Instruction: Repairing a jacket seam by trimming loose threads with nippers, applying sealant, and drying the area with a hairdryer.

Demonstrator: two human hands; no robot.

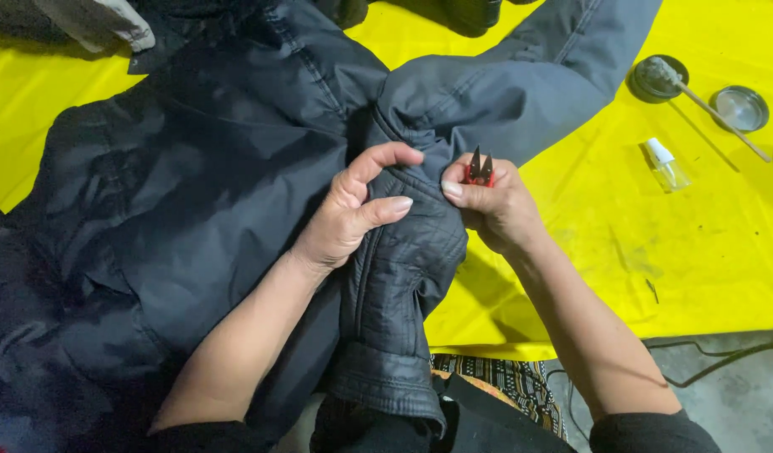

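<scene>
Dark navy-black jacket (218,184), slight sheen, quilted stitch lines on folded part at centre. Red-handled snips (479,170) w/ dark blades, in right hand (495,210). Bright yellow cover on bench (671,243), scuffed w/ grey-green smudges at right. Far right: dark round tin (657,77), silvery lid (739,108), clear small bottle (666,164) w/ white cap. Near centre: black-and-tan patterned cloth (508,382) w/ orange edge. Grey floor (739,394) near right, black cable (722,356) across. Black sleeves on both arms.
</scene>
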